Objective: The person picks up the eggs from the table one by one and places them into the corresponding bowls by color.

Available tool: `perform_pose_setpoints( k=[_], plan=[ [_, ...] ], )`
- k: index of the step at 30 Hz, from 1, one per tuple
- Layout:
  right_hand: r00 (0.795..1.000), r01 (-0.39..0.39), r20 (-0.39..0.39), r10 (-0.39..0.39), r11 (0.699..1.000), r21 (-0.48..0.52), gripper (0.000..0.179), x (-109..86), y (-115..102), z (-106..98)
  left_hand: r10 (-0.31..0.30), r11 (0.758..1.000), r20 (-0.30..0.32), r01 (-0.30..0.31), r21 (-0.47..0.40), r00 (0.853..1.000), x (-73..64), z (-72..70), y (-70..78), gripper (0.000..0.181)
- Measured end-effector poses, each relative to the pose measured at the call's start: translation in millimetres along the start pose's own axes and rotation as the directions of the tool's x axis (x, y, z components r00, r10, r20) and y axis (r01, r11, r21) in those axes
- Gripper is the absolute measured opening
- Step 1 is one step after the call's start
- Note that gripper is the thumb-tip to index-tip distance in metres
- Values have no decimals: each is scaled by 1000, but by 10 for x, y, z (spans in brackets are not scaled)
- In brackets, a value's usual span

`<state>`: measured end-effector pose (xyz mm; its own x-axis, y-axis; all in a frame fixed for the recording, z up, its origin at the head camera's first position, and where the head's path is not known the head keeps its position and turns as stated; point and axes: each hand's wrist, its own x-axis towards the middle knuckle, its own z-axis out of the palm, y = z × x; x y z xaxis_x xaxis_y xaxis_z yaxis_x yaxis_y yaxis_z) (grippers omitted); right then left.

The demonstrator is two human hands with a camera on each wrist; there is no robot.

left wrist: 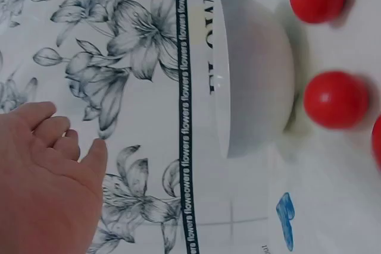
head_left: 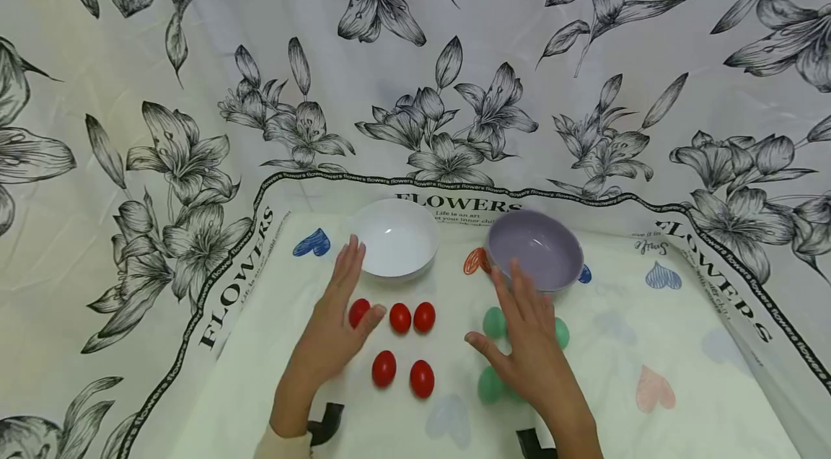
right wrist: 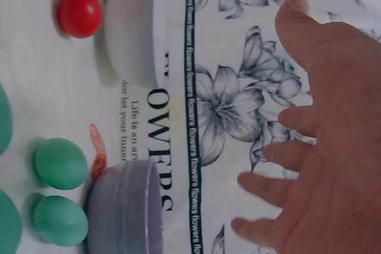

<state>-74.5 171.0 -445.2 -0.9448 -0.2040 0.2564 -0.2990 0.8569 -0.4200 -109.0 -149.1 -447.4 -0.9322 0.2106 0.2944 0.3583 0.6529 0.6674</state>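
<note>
My left hand (head_left: 332, 333) hovers over the left side of the cloth with its fingers extended, holding nothing. Its fingertips overlap the edge of a white bowl (head_left: 396, 239) in the head view. Several red eggs (head_left: 384, 369) lie between the hands, one partly hidden behind the left thumb. Fingers spread, my right hand (head_left: 535, 358) is held above several green eggs (head_left: 490, 385) and covers some of them. Just beyond its fingertips stands a purple bowl (head_left: 539, 246). In the right wrist view that palm (right wrist: 345, 147) is bare. Both bowls stand upright, their visible insides bare.
A white cloth (head_left: 273, 372) printed with hearts covers the table. Behind and beside it, a flower-patterned sheet (head_left: 415, 120) rises like a backdrop. Dark strap ends (head_left: 327, 424) show near the left wrist, with another dark strap (head_left: 534, 443) by the right one.
</note>
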Motion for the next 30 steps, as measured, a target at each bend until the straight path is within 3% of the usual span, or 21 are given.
perform_pose_setpoints(
  k=[7, 11, 14, 17, 22, 24, 30],
  plan=[
    [1000, -11, 23, 9, 995, 96, 97, -19, 56, 52, 120, 981, -10, -120, -154, 993, 536, -342, -453, 92],
    [998, -34, 54, 25, 982, 186, 91, -36, 88, 123, 131, 958, 85, -104, -268, 988, 805, -459, -577, 92],
    [998, -27, 69, 9, 962, 271, 83, -28, 99, 206, 110, 954, 176, -54, -295, 978, 965, -494, -640, 98],
    [997, -3, 75, -25, 937, 350, 76, 21, 77, 316, 98, 958, 249, -23, -287, 964, 1092, -455, -818, 105],
    [992, 30, 101, -80, 906, 423, 66, 189, 13, 591, 66, 973, 313, 8, -229, 947, 1250, -259, -1328, 122],
    [988, 24, 132, -85, 913, 408, 66, 252, -4, 717, 35, 980, 326, 32, -197, 945, 1276, -172, -1485, 131],
    [967, -63, 252, -22, 944, 323, 77, 379, -37, 1010, 5, 983, 353, 61, -176, 936, 1270, 43, -1665, 148]
  ],
)
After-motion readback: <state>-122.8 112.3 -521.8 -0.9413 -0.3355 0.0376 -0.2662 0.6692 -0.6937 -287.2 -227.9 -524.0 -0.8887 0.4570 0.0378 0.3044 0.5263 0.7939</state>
